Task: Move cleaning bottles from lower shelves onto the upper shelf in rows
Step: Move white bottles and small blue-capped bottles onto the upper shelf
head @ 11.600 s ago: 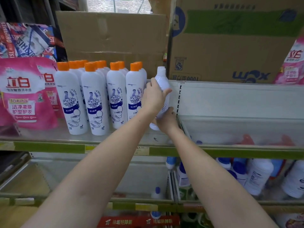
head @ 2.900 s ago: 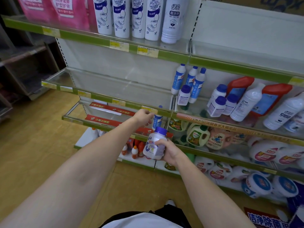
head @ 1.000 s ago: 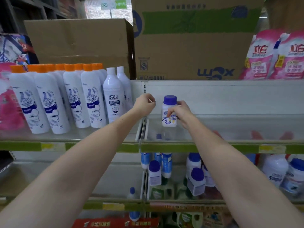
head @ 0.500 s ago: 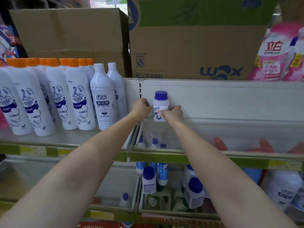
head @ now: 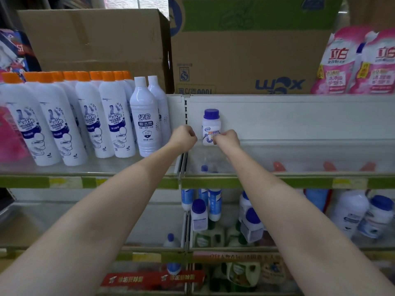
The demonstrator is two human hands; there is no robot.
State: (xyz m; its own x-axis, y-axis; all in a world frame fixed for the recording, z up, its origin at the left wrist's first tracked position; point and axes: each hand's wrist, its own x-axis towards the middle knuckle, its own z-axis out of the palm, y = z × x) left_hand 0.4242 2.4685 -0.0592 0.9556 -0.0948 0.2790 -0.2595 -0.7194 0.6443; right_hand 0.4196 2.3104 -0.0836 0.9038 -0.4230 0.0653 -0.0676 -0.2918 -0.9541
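Note:
A small white bottle with a blue cap [head: 210,122] stands upright at the back left corner of the upper right shelf [head: 299,182]. My right hand [head: 227,138] pinches its lower label with curled fingers. My left hand [head: 183,137] hovers just left of the bottle at the shelf divider, fingers curled and holding nothing. Two tall white bottles [head: 145,122] and several orange-capped white bottles [head: 64,120] stand in rows on the upper left shelf. More blue-capped bottles [head: 199,216] sit on the shelf below.
Cardboard boxes [head: 245,50] sit on top behind the shelf's white back panel. Pink detergent pouches [head: 359,63] stand at the top right and far left. Red and white bottles [head: 352,212] lie on the lower right shelf. Green jugs [head: 241,272] fill the lowest shelf.
The small bottle has gone from held in the air to standing against the back panel of the upper right shelf. Both hands moved deeper in with it.

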